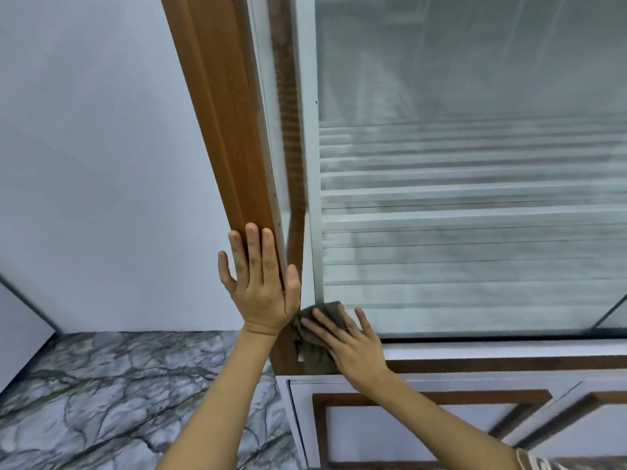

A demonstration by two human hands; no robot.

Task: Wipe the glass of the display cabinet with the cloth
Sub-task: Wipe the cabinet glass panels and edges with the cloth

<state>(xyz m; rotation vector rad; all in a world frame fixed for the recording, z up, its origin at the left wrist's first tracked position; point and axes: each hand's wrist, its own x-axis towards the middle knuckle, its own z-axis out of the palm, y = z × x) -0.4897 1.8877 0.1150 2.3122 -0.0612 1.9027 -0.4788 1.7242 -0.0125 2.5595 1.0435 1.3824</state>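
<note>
The display cabinet's glass [475, 198] fills the right half of the head view, with white shelves showing behind it. My right hand [349, 344] presses a brown-grey cloth [317, 351] flat against the glass's lower left corner, fingers spread over it. My left hand [261, 286] lies open and flat on the brown wooden frame post [220, 113] at the cabinet's left edge, holding nothing. Part of the cloth hangs down over the lower frame.
A white lower cabinet [441, 422] with brown trim sits under the glass. A plain pale wall [95, 164] stands to the left. Grey marbled floor [118, 401] lies below it.
</note>
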